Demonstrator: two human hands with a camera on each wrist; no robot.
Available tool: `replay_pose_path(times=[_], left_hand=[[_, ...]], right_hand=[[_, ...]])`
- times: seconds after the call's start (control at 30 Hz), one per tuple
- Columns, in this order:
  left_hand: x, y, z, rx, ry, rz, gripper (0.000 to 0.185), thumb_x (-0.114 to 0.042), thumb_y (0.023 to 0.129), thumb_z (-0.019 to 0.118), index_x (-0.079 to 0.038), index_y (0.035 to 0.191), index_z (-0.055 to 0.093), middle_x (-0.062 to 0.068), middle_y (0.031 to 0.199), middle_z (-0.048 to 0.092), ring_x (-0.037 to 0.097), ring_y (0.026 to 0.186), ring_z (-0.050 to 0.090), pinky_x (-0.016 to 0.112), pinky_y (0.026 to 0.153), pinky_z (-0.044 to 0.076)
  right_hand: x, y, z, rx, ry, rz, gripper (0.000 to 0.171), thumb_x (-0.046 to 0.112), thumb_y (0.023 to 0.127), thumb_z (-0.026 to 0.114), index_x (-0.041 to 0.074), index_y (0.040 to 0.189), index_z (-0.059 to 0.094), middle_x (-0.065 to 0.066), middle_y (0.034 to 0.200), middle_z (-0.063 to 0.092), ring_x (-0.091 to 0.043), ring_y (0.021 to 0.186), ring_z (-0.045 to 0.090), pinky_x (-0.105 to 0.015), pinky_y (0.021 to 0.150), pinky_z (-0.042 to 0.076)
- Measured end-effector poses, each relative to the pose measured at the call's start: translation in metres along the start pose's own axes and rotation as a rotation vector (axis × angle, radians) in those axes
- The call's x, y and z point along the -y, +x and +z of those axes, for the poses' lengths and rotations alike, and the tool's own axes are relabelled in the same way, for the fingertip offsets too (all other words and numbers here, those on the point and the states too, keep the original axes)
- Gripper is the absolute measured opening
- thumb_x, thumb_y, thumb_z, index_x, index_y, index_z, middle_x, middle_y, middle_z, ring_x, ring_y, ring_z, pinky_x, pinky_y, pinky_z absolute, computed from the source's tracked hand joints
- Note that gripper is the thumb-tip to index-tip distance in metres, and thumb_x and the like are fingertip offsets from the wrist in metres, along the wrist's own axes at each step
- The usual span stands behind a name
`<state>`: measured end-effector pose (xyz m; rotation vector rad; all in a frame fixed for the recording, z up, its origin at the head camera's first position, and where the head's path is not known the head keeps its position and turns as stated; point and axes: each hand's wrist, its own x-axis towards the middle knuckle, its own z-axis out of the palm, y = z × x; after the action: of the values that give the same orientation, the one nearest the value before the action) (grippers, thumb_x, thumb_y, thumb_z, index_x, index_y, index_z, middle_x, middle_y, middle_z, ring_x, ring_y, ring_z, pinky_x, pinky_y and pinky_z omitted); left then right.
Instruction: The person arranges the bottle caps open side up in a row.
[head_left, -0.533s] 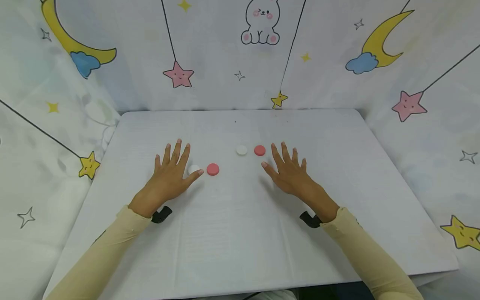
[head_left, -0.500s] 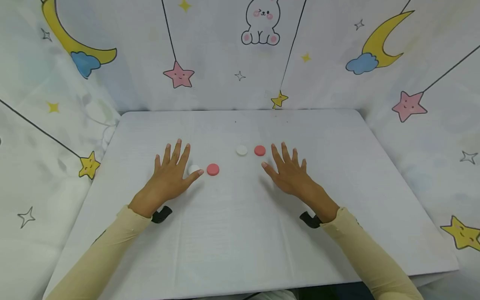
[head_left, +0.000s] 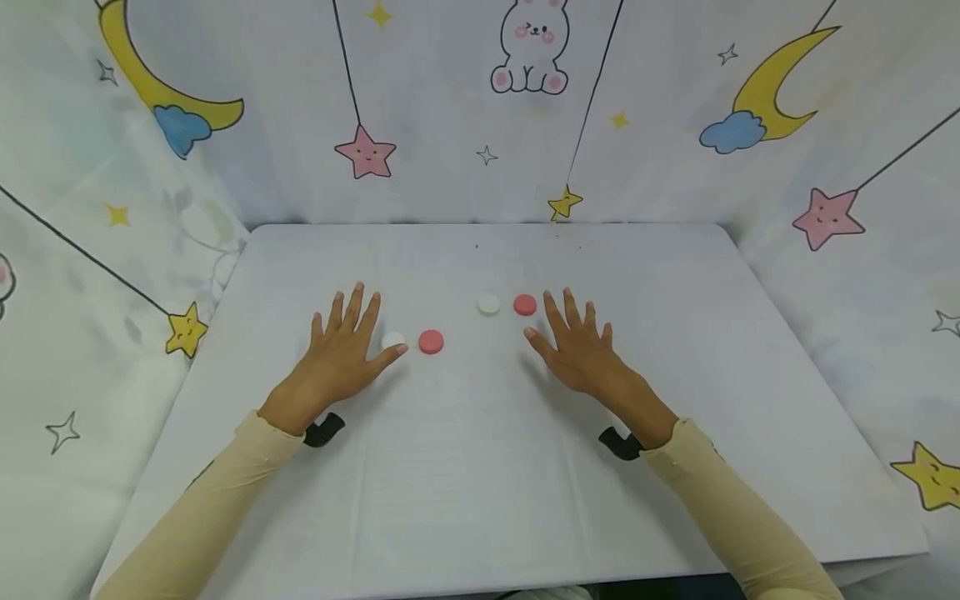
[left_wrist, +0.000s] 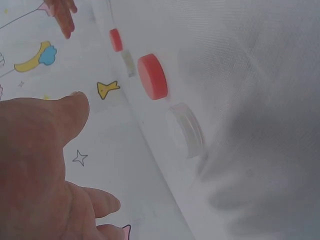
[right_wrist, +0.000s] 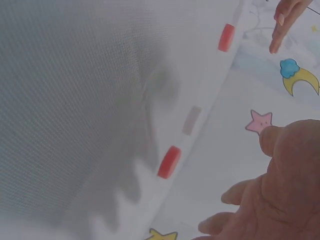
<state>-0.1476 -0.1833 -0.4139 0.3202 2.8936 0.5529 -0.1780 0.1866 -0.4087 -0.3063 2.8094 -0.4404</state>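
Both hands (head_left: 337, 362) (head_left: 581, 358) lie flat, fingers spread, holding nothing; we'd pinch those light, hard discs (head_left: 431, 342) by their rims.

Looks like a staged recording booth w/ a kids'-room vibe: white table (head_left: 480, 467) boxed in by cartoon backdrop cloth (head_left: 450, 100), moons, stars, bunny etc.

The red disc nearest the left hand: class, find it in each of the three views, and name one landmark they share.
Head: red disc left of centre, beside the white disc.
Left wrist: upper middle, large.
Right wrist: top, right of centre, small.
Shared landmark: the other red disc.
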Motion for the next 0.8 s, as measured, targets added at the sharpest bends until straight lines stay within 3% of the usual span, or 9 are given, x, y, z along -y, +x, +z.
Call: replay_pose_path(times=[0.33,0.8], left_hand=[[0.006,0.000,0.001,-0.009,-0.003,0.019,0.096,-0.055,0.105,0.057,-0.004,0.169,0.008,0.024,0.176,0.002,0.051,0.160,0.002,0.073,0.124,0.000],[0.012,-0.002,-0.001,0.006,0.008,0.036,0.090,-0.044,0.107,0.060,0.002,0.167,0.012,0.029,0.172,0.018,0.051,0.158,0.018,0.066,0.127,0.011]], right_hand=[[0.005,0.006,0.005,-0.090,0.010,-0.054,0.080,0.057,0.111,0.037,0.008,0.170,0.013,-0.022,0.176,0.009,-0.050,0.161,0.008,-0.072,0.124,0.012],[0.026,0.022,0.017,-0.150,0.028,-0.127,0.076,0.053,0.110,0.044,0.008,0.168,0.024,-0.020,0.174,0.022,-0.041,0.161,0.020,-0.064,0.127,0.019]])
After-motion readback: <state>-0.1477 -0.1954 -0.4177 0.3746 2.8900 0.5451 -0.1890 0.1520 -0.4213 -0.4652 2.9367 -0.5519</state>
